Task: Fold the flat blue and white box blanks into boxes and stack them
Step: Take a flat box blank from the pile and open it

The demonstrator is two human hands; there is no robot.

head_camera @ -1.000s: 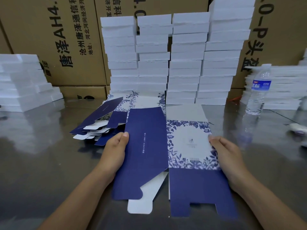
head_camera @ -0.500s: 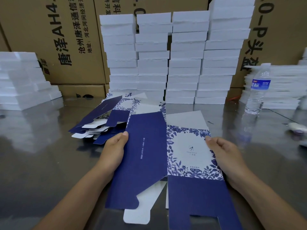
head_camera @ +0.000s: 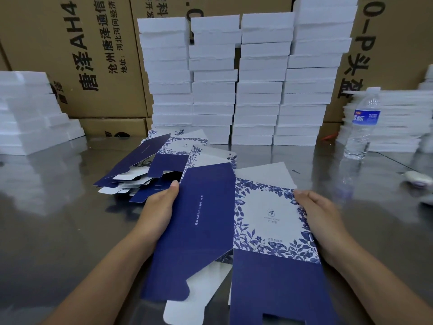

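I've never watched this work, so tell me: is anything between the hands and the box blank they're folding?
Nothing visible. The left hand and right hand already grip the box blank directly by its side edges. The pile of flat blanks lies beyond the left hand, out of the way.

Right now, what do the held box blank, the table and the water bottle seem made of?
Box blank: printed paperboard, matte navy outside, plain white inside, creased at fold lines.
Table: probably stainless steel; grey, sheeny, mirrors the white stacks.
Water bottle: clear thin plastic; see-through wall, blue label.
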